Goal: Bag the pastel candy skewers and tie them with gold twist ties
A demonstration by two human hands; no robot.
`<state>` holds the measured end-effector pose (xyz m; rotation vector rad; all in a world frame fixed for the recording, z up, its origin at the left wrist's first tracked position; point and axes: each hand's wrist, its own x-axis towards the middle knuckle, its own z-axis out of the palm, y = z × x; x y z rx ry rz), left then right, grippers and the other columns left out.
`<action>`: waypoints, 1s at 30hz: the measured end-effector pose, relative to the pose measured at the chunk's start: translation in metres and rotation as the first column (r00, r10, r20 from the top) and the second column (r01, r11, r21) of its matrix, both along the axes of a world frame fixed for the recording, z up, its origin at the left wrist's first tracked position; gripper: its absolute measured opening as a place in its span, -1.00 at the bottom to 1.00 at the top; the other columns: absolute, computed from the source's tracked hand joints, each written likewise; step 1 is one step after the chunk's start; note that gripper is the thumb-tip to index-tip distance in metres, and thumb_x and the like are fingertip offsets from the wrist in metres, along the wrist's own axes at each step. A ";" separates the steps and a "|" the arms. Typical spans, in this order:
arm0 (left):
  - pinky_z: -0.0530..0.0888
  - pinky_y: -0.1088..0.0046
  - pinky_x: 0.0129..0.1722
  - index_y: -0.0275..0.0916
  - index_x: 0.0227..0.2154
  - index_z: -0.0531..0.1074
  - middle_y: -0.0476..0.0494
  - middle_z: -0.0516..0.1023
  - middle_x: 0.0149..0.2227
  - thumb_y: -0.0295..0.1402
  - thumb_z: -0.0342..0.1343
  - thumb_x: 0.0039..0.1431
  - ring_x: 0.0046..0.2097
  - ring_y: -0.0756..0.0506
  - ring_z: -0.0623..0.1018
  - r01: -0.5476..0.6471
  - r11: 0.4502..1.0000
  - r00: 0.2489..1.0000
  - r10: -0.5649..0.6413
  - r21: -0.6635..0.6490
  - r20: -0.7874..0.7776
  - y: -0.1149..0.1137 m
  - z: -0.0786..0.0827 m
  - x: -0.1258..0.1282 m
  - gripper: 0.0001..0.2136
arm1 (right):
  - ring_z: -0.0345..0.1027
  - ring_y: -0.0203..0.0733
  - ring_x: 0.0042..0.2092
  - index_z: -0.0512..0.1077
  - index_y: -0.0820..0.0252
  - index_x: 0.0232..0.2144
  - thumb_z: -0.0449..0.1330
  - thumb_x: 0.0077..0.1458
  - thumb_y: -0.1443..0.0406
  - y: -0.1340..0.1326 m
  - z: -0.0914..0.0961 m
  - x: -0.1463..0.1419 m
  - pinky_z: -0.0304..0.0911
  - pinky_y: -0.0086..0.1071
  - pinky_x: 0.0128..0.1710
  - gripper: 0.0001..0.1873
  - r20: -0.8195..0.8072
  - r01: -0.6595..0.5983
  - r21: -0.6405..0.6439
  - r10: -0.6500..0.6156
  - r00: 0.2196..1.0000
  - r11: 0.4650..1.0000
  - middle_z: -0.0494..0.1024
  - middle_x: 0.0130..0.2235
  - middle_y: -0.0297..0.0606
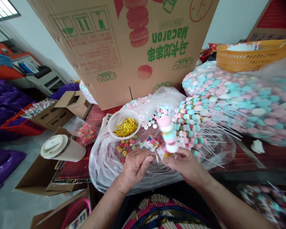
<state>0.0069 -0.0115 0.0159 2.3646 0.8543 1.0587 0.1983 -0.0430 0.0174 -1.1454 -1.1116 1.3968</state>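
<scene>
A marshmallow skewer [169,136] in pink, white and pale blue stands nearly upright in the grip of my right hand [188,163]. Beside it, by the same fingers, shows a small clear printed bag [161,153]. My left hand [135,167] is closed in a pinch close to that bag's left edge; what lies between its fingertips is too small to make out. Another printed packet [149,143] lies just beyond the left hand. Finished-looking marshmallow skewers [190,122] are stacked to the right, their white sticks pointing right.
A white bowl [110,127] holds gold twist ties [126,127]. Colourful cereal rings [126,146] lie on the plastic sheet [101,168]. A large carton [85,60] stands behind; a big bag of marshmallows [252,105] and a yellow basket [243,58] are right, a lidded cup [69,149] left.
</scene>
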 end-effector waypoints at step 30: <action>0.36 0.52 -0.35 -0.28 -0.35 0.44 -0.07 0.49 -0.48 -0.35 -0.11 0.30 -0.41 0.00 0.46 0.091 0.969 0.996 -0.090 -0.232 0.013 0.003 -0.001 -0.022 -0.76 | 0.35 -0.19 -0.36 0.44 0.11 -0.17 0.03 0.13 0.43 0.013 0.041 0.116 0.22 -0.35 -0.41 -0.73 0.872 -0.654 0.486 -0.274 0.406 0.580 0.49 -0.40 -0.24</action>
